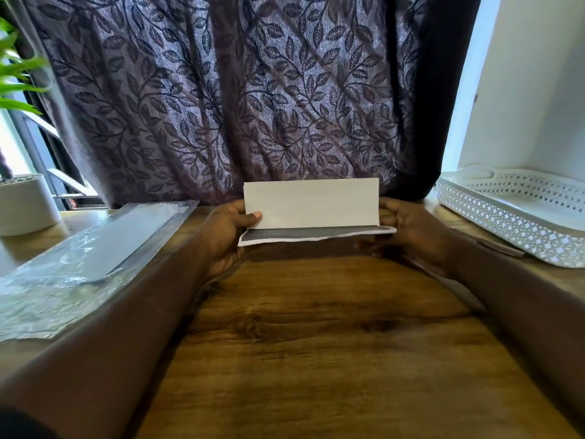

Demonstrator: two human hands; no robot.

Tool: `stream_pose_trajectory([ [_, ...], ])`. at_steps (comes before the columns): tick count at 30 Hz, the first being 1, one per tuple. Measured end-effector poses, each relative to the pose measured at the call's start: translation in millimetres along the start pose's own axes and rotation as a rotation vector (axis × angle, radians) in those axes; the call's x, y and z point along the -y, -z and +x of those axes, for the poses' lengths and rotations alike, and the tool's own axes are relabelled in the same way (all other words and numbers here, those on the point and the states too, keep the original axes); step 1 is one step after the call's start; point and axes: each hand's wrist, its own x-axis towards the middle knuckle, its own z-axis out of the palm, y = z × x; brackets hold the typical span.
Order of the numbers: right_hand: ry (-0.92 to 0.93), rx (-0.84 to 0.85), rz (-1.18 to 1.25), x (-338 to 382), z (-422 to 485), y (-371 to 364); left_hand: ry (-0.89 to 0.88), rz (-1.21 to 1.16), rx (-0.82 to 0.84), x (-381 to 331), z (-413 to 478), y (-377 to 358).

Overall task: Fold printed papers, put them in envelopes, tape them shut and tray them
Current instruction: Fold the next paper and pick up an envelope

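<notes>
Daylight at both side edges, dim centre, soft blur, wide-angle warp.

Surface: wooden tabletop, brown grain, with darker patches near the middle.

Left edge: a clear plastic pack, crinkled, lies flat and runs lengthwise towards the far edge. Flat pale sheets inside appear to be envelopes; no count is possible.

Far left corner: a white round pot stands upright, just beyond the pack and apart from it.

Far right corner: a white perforated tray sits flat, its long wall facing the middle. Its contents cannot be determined.
</notes>
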Motion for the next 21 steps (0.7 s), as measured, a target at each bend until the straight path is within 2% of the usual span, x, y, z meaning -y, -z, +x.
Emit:
stream_pose_trajectory([
  [6, 0.021, -0.145, -0.026, 3.3, 1.3, -4.4, 0.018, -0.086, 0.024, -1.4, -3.8, -8.0],
  [9, 0.003, -0.17, -0.073, 4.6, 1.7, -4.2, 0.015, -0.015, 0.103, -0.8, -3.3, -8.9],
  [15, -0.002, -0.191, -0.103, 4.6, 1.5, -4.0, -0.037, 0.181, 0.0, 6.3, -4.3, -11.3],
  [21, 0.062, -0.306, -0.004, 6.8, 1.6, -3.1, -0.045, 0.384, 0.036, 8.2, -7.6, -11.2],
])
